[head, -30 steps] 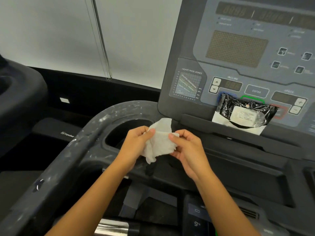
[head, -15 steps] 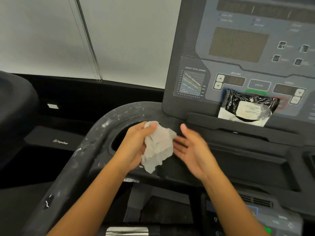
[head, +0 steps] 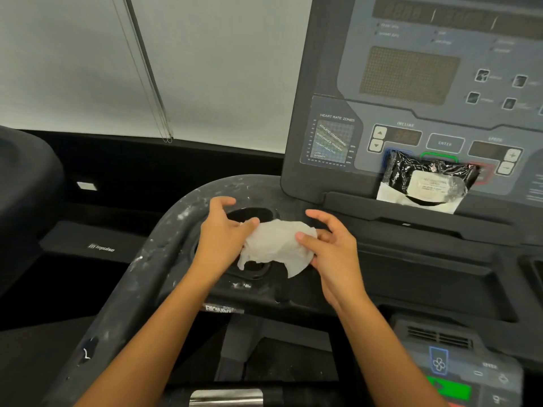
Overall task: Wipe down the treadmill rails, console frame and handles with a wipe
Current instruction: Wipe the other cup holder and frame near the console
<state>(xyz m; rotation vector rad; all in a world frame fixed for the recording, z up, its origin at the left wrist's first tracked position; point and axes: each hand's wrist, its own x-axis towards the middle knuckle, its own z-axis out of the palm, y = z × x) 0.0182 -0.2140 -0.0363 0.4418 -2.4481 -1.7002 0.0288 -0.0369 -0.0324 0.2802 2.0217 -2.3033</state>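
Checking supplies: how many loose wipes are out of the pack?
1: the wipe is held by the left hand and right hand. The wipe pack on the console ledge may hide more.

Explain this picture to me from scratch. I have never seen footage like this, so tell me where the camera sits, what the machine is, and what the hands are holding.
There is one view, taken by a wide-angle camera worn on a person's head, looking forward and down at their own two bare hands. No robot is involved.

The machine is a treadmill. Its console stands upright at the right, with dark displays and buttons. A curved dark handle rail, speckled with pale marks, sweeps round on the left.

The left hand and the right hand together hold a white wipe, spread between them above a cup holder in the frame.

A black wipes packet leans on the console's ledge, covering some buttons.

The wipe is not yet touching any surface.
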